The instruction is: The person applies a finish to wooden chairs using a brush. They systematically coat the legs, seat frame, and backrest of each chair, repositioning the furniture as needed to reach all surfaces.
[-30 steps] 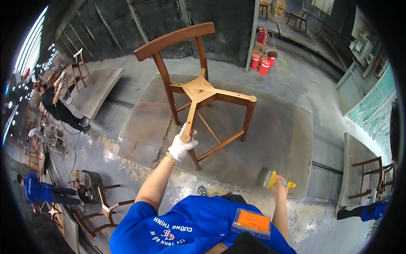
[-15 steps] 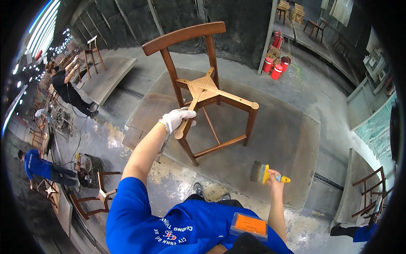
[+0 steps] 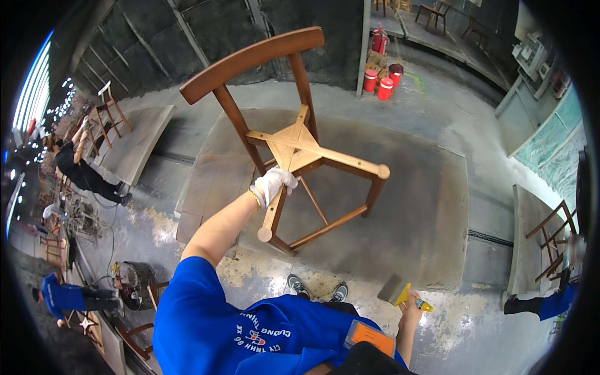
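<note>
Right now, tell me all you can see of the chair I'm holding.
The chair is a frame that looks wooden: brown legs, stretchers and back posts, a curved top rail, and a paler cross-shaped support where a seat would go. Its back is at the far side. The gloved left hand grips the cross's near bar. Grey platform shows beneath; whether every leg rests there is unclear.

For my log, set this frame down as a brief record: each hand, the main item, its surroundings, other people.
Left hand: white-gloved, gripping the chair by its pale, cross-shaped seat frame
Right hand: bare, holding a yellow-handled brush, apart from the chair
Chair: wooden, brown backrest on the far side
Surroundings: large grey platform below; red containers beyond
Other people: person in black, far left
</note>
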Demonstrator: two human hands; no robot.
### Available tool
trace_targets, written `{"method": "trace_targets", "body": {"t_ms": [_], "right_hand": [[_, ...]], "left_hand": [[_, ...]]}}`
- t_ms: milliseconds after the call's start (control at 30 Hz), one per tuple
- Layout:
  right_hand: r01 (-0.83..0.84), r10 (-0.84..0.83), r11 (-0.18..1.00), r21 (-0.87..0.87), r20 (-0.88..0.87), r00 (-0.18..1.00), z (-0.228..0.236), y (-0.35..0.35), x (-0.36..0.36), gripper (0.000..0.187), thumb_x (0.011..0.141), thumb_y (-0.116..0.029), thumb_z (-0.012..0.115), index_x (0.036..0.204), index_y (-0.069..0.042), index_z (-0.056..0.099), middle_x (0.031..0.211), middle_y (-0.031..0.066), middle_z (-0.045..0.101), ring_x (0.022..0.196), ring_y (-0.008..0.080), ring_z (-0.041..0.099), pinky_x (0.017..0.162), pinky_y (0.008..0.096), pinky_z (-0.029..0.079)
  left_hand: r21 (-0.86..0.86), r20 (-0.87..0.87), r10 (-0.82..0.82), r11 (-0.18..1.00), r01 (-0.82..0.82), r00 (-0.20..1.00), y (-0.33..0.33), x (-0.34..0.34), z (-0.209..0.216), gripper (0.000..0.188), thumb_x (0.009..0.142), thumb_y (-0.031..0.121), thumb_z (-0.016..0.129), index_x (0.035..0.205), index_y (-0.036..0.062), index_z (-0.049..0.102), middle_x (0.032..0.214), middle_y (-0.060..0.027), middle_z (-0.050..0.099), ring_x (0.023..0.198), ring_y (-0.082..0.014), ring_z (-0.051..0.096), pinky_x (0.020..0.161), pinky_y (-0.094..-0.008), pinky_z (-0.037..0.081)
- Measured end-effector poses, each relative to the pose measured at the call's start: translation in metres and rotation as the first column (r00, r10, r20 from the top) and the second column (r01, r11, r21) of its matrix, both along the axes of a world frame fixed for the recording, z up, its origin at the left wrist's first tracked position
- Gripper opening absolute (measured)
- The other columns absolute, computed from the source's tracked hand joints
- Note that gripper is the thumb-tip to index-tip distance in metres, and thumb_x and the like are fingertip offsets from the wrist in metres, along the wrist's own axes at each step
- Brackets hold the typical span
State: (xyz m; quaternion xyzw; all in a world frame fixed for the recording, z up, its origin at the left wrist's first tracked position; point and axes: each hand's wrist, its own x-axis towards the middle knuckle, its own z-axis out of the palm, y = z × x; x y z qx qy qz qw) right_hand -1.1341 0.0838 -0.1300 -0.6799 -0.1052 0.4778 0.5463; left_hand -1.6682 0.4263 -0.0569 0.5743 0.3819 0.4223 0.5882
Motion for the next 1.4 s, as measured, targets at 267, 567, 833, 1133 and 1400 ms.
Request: {"method": "trace_targets", "body": {"t_ms": [267, 567, 833, 1133, 1400], "right_hand": [[-0.276, 0.243, 0.83, 0.485, 0.132, 0.961, 0.165, 0.135, -0.042, 0.021, 0.096, -0.01, 0.075, 0.116, -0.004, 0.073, 0.122, 0.0116, 0.072, 0.11, 0.0187, 0.068, 0.093, 0.0318, 0.053], [-0.612, -0.496, 0.405, 0.679, 0.726, 0.476, 0.279, 0.4, -0.148, 0.02, 0.095, 0.002, 0.068, 0.112, -0.003, 0.077, 0.132, 0.0209, 0.071, 0.128, 0.0298, 0.066, 0.106, 0.038, 0.05], [-0.602, -0.448, 0.246, 0.759, 0.64, 0.624, 0.28, 0.47, -0.356, 0.024, 0.082, 0.008, 0.067, 0.095, -0.009, 0.077, 0.121, 0.0202, 0.075, 0.126, 0.0324, 0.068, 0.104, 0.0397, 0.054], [-0.269, -0.386, 0.423, 0.866, 0.44, 0.81, 0.288, 0.498, -0.227, 0.01, 0.096, 0.0, 0.068, 0.096, -0.007, 0.076, 0.123, 0.0088, 0.073, 0.115, 0.0215, 0.068, 0.1, 0.0349, 0.052], [-0.888, -0.52, 0.445, -0.116, 0.774, -0.361, 0.224, 0.454, -0.132, 0.007, 0.084, -0.007, 0.069, 0.09, -0.01, 0.068, 0.151, 0.0184, 0.058, 0.143, 0.0333, 0.053, 0.121, 0.0448, 0.043]], "left_hand": [[-0.032, -0.153, -0.281, 0.96, 0.28, 0.947, 0.023, 0.064, -0.012, 0.024, 0.087, 0.009, 0.065, 0.066, -0.0029, 0.063, 0.073, -0.0121, 0.07, 0.067, -0.0212, 0.067, 0.064, -0.0347, 0.055], [-0.295, -0.509, -0.357, 0.927, 0.231, 0.783, 0.01, 0.078, 0.092, 0.081, 0.087, 0.041, 0.079, 0.146, -0.0056, 0.049, 0.117, -0.0167, 0.071, 0.093, -0.0247, 0.071, 0.089, -0.0335, 0.055], [0.121, -0.894, 0.079, 0.99, 0.067, 0.442, -0.125, 0.043, 0.128, 0.079, 0.089, 0.048, 0.073, 0.144, -0.004, 0.052, 0.124, -0.0298, 0.068, 0.116, -0.0432, 0.066, 0.101, -0.0459, 0.053], [0.352, -0.702, 0.359, 0.926, -0.139, 0.615, -0.136, 0.06, 0.065, 0.057, 0.087, 0.025, 0.074, 0.136, 0.0011, 0.059, 0.112, -0.0245, 0.07, 0.103, -0.0427, 0.069, 0.089, -0.0468, 0.056], [0.367, -0.693, 0.352, 0.923, -0.113, 0.63, -0.139, 0.064, 0.059, 0.054, 0.089, 0.023, 0.073, 0.137, 0.0037, 0.057, 0.112, -0.0221, 0.07, 0.101, -0.0413, 0.069, 0.084, -0.0479, 0.057]]}}
